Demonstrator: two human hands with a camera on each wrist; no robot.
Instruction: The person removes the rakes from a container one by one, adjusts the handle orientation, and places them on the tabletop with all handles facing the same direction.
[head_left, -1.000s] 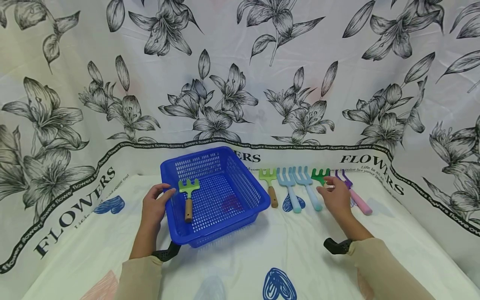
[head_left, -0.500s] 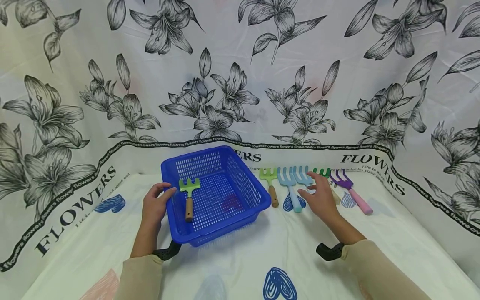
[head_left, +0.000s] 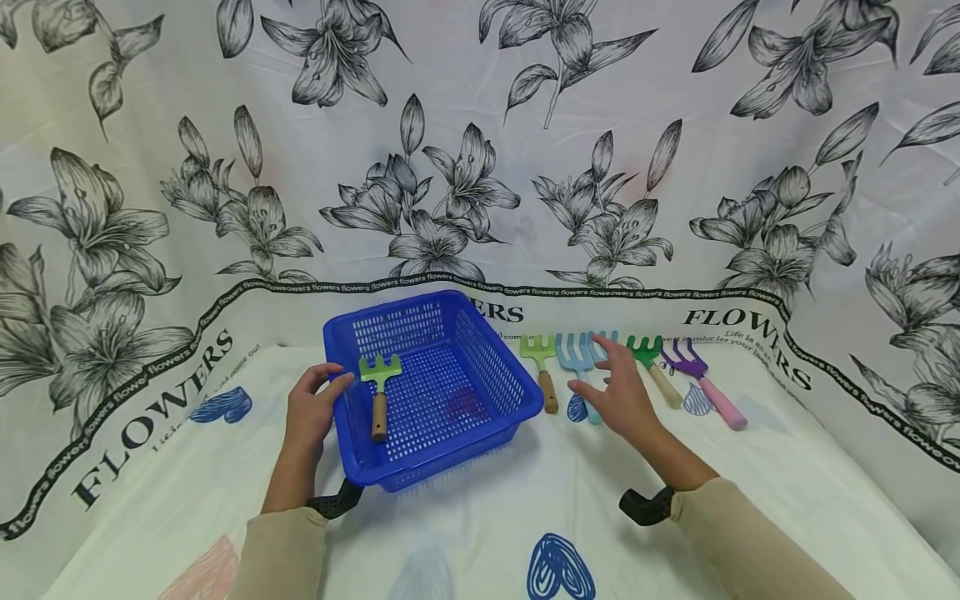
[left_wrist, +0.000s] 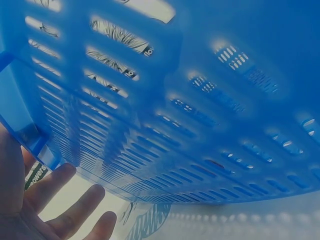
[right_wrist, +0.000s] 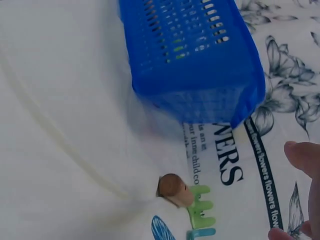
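Observation:
My left hand holds the left rim of a blue plastic basket, thumb over the edge. In the left wrist view its fingers lie along the outside of the perforated wall. Inside the basket leans a light green hand fork with a wooden handle. My right hand, fingers spread and holding nothing, hovers over two light blue hand forks; it hides much of the right one. In the right wrist view, its fingertips show at the right edge.
Left of the blue forks lies another green hand fork with a wooden handle. To their right are a dark green fork with a pale handle and a purple fork with a pink handle. A floral cloth hangs behind.
My right hand has moved left from the dark green fork to over the blue forks, uncovering the dark green one. My left hand stays at the basket rim.

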